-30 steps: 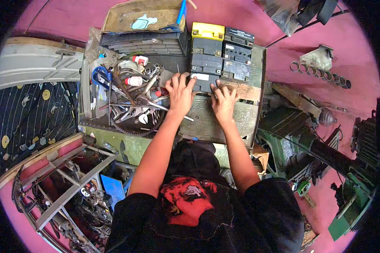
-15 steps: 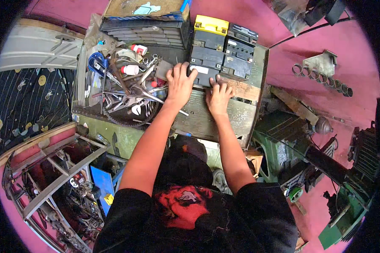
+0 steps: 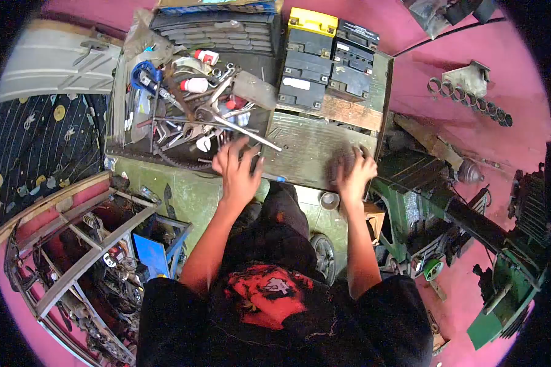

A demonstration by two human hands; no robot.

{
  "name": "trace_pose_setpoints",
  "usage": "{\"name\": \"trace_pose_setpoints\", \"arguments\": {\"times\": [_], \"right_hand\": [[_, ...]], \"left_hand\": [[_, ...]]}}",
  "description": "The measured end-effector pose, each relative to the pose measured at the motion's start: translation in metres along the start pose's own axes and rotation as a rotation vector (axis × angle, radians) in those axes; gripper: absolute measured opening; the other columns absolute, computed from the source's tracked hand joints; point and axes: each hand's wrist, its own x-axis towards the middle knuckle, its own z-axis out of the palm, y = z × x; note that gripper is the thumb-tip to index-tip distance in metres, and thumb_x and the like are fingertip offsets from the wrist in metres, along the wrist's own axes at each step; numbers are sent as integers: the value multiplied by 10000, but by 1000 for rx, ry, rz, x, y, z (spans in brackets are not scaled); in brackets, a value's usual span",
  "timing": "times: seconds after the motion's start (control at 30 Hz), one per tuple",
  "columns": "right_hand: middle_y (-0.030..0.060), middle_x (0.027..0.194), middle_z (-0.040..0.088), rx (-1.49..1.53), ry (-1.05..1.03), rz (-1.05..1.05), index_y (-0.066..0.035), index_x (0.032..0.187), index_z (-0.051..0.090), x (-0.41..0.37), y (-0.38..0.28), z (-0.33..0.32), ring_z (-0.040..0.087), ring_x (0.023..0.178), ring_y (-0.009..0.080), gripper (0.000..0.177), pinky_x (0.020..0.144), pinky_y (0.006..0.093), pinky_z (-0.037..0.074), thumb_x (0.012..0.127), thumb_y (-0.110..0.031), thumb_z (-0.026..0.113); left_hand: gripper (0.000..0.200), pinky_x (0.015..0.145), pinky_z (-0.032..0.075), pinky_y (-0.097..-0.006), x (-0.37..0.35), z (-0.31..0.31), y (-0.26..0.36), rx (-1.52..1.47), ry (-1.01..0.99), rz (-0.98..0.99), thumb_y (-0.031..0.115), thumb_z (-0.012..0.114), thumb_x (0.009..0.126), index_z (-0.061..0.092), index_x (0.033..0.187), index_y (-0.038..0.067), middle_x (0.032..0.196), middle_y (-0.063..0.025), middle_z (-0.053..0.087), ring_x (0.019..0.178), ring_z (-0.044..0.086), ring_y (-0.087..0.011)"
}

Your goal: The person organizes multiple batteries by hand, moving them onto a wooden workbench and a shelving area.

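Several black batteries stand in two columns at the back of the wooden bench top (image 3: 312, 150). The front one on the left is a battery with a white label (image 3: 303, 93); behind it, at the far end, is a battery with a yellow top (image 3: 313, 22). My left hand (image 3: 237, 171) hovers at the bench's front edge with its fingers apart, holding nothing, near a long metal rod (image 3: 251, 133). Above the bench's right front, my right hand (image 3: 356, 174) has its fingers loosely spread and slightly blurred. Beside its thumb is a dark blurred patch I cannot make out.
A heap of wrenches and other tools (image 3: 193, 125) covers the bench's left side, with red-and-white bottles (image 3: 194, 85) among them. Behind stands a dark drawer unit (image 3: 217, 37). A metal frame shelf (image 3: 98, 251) is at lower left, green machinery (image 3: 404, 196) at right.
Both hands have left the white-labelled battery and drawn back toward me, spreading apart. That battery now lines up with its column. The head view has shifted slightly.
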Motion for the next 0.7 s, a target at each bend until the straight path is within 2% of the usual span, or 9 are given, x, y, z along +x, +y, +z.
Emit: {"name": "trace_pose_setpoints", "arguments": {"times": [0.1, 0.2, 0.23, 0.3, 0.33, 0.4, 0.57, 0.6, 0.7], "right_hand": [[175, 1478, 513, -65, 54, 51, -98, 1419, 559, -29, 19, -14, 447, 1336, 421, 569, 1094, 579, 333, 890, -190, 746], [167, 1458, 524, -98, 101, 63, -95, 1389, 586, -36, 12, -15, 444, 1328, 419, 547, 1100, 588, 330, 868, -163, 740], [167, 1458, 524, -91, 104, 28, -95, 1389, 586, -35, 1, -14, 444, 1328, 419, 547, 1100, 588, 330, 868, -163, 740], [162, 1429, 542, -68, 118, -13, -95, 1377, 596, -27, -26, -8, 457, 1302, 419, 539, 1097, 578, 340, 866, -174, 748], [169, 1393, 558, -69, 147, -79, -99, 1369, 604, -22, -46, -4, 471, 1271, 421, 525, 1086, 571, 355, 867, -164, 747], [182, 1378, 562, -6, 131, -228, -102, 1365, 605, -21, -91, 0, 479, 1251, 427, 510, 1063, 584, 375, 877, -159, 741], [217, 1412, 514, 116, -86, -521, -90, 1354, 604, -67, -206, 26, 456, 1284, 464, 488, 1082, 639, 353, 887, -160, 724], [224, 1414, 505, 143, -134, -593, -87, 1347, 604, -86, -231, 29, 452, 1277, 466, 490, 1108, 630, 340, 878, -155, 724], [220, 1378, 513, 232, -311, -810, -74, 1308, 617, -149, -288, 44, 462, 1240, 459, 452, 1071, 584, 366, 877, -151, 728]], "left_hand": [[267, 1083, 292, -510, -65, -36, -23, 13, -99, 23, 188, 812, 820, 718, 1070, 167, 1314, -47, 639, 1285, 521, -308], [290, 1070, 310, -508, -134, -62, -63, 41, -192, -39, 174, 818, 808, 722, 1081, 162, 1274, -46, 666, 1258, 546, -284], [290, 1070, 310, -508, -156, -70, -78, 45, -164, -61, 174, 818, 808, 722, 1081, 162, 1274, -46, 666, 1258, 546, -284], [327, 1069, 329, -526, -205, -84, -105, 38, -259, -358, 215, 823, 818, 733, 1126, 156, 1241, -81, 698, 1246, 574, -295], [327, 1069, 329, -526, -232, -90, -116, 36, -226, -383, 215, 823, 818, 733, 1126, 156, 1241, -81, 698, 1246, 574, -295], [412, 1079, 323, -541, -290, -103, -135, 80, -323, -717, 280, 804, 850, 715, 1226, 137, 1226, -117, 709, 1231, 591, -323], [464, 1073, 329, -562, -443, -123, -145, 87, -299, -1036, 364, 800, 869, 706, 1267, 146, 1219, -130, 717, 1215, 614, -327], [470, 1068, 332, -566, -473, -123, -140, 67, -267, -1116, 376, 800, 870, 706, 1269, 148, 1217, -134, 717, 1205, 621, -330], [501, 1043, 350, -587, -558, -118, -118, 31, -233, -1328, 433, 797, 866, 706, 1274, 158, 1209, -138, 726, 1173, 647, -339]]}}
